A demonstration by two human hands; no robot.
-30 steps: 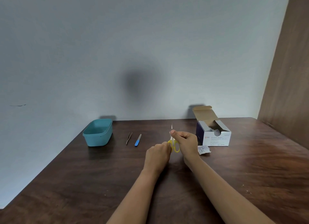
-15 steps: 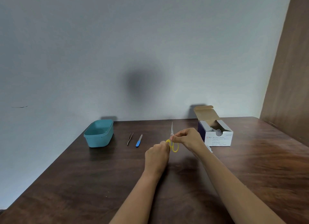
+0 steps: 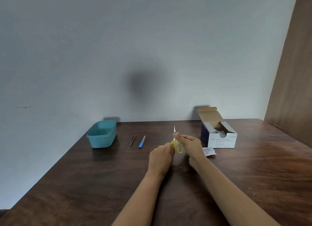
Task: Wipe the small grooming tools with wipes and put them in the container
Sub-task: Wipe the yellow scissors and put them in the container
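Observation:
Small scissors point(image 3: 177, 145) with yellow handles stand blade-up over the middle of the table. My left hand point(image 3: 161, 158) grips their yellow handle from the left. My right hand point(image 3: 190, 144) pinches the blade between thumb and fingers; any wipe under the fingers is hidden. Metal tweezers point(image 3: 133, 139) and a blue-handled nail file point(image 3: 142, 141) lie side by side to the left. Further left stands the empty teal container point(image 3: 102, 134).
An open white box of alcohol swabs point(image 3: 219, 134) stands at the right, with a torn swab wrapper point(image 3: 209, 151) lying in front of it. The grey wall runs along the table's far edge, and a brown wooden panel point(image 3: 293, 73) rises at the right.
My right hand slid down the blade toward the handles and has now moved back up it. The left hand and scissors stay roughly in place.

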